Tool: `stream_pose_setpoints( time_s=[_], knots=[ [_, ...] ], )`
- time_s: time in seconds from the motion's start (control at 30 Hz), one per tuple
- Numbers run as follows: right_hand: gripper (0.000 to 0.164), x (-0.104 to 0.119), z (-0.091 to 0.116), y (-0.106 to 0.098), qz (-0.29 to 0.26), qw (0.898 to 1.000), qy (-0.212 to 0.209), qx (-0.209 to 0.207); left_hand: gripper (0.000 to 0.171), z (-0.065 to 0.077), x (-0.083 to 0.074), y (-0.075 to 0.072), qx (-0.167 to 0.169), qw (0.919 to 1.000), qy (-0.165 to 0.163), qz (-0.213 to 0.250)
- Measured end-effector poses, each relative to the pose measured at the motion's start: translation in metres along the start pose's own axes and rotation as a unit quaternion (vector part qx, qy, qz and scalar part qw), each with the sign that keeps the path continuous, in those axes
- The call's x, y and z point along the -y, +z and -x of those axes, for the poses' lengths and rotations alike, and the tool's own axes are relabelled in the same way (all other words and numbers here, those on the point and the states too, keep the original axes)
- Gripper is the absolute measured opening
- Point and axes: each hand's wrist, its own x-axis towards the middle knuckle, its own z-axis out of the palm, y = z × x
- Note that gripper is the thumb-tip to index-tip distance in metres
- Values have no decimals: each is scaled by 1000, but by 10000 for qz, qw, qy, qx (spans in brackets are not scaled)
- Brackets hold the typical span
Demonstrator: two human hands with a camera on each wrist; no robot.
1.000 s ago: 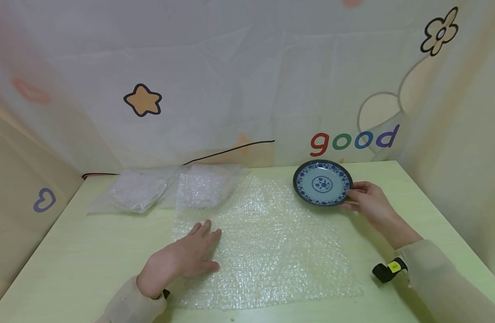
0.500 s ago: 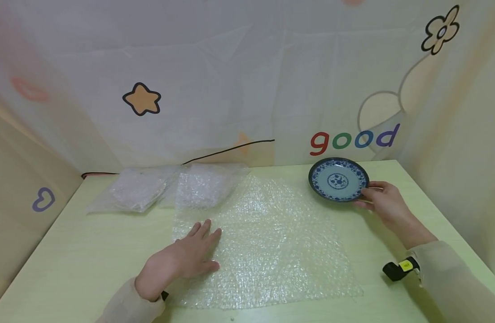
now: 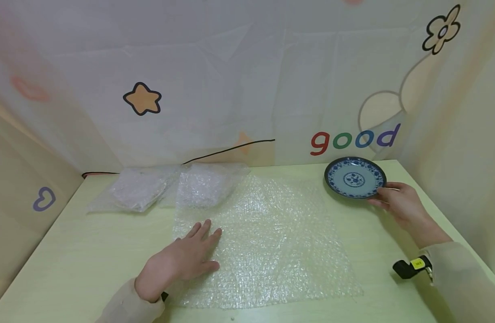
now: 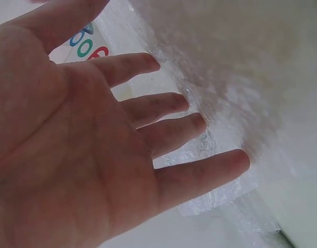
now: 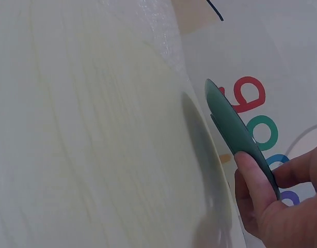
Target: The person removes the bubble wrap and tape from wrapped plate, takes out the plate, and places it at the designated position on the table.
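At the back right of the table, my right hand [image 3: 405,204] pinches the right edge of a blue-and-white patterned plate [image 3: 354,178] with a dark rim. The right wrist view shows the plate [image 5: 236,129] edge-on, its green underside a little above the tabletop and its shadow beneath. My left hand [image 3: 186,258] lies with fingers spread on the left part of a flat sheet of clear bubble wrap [image 3: 271,242]. From below, the left wrist view shows this palm [image 4: 81,150] with the fingers stretched toward the wrap.
Two bubble-wrapped packages, a left one [image 3: 140,190] and a right one [image 3: 203,184], lie at the back left of the pale green table [image 3: 81,260]. The sheet's back left corner overlaps the right package. A printed curtain [image 3: 231,80] hangs behind the table.
My right hand has carried the plate to the right, off the bubble wrap's back right corner and over the bare tabletop. The left hand has stayed in place.
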Motion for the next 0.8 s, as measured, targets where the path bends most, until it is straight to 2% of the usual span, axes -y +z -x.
stream_pose_setpoints(
  time_s=[0.13, 0.47, 0.8],
  knots=[
    [69, -1, 1, -6, 9, 9999, 83, -121, 77, 0, 1, 0, 10, 10000, -9, -87],
    [69, -3, 1, -20, -366, 9989, 155, -247, 78, 0, 0, -1, -42, 9998, -65, -201],
    [71, -5, -1, -32, -58, 9980, 424, -474, 77, 0, 2, 0, -75, 9999, 27, -135]
  ],
)
